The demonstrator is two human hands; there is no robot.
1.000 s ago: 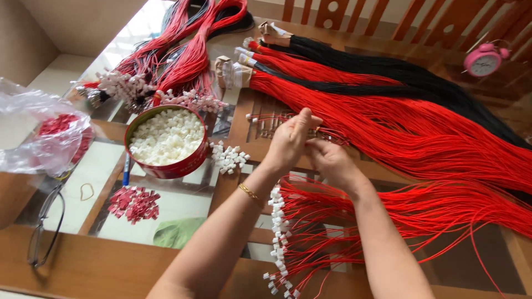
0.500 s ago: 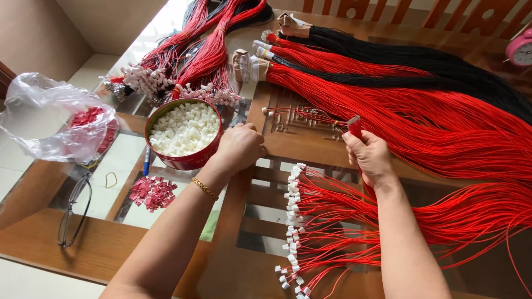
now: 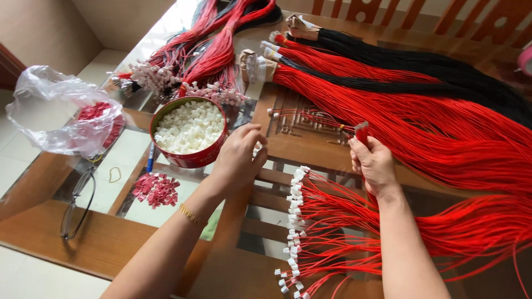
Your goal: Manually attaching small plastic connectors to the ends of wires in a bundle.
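Wires (image 3: 310, 117), thin, limp and light, sit pinched at their ends in right hand (image 3: 374, 165), best held there; left hand (image 3: 239, 158) loosely curled, empty, beside tin (image 3: 191, 159).

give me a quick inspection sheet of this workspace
surface: wood-framed glass table, crowded
job's things: red tin of small white connectors; red wires; finished wires with white ends
clutter: plastic bag, glasses, pile of red connectors, blue pen, rubber band
grippers: left hand beside the tin, what it holds unclear; right hand pinches a small bunch of red wires
cables: black wire bundles beside the red
surroundings: pale floor tiles, chair backs
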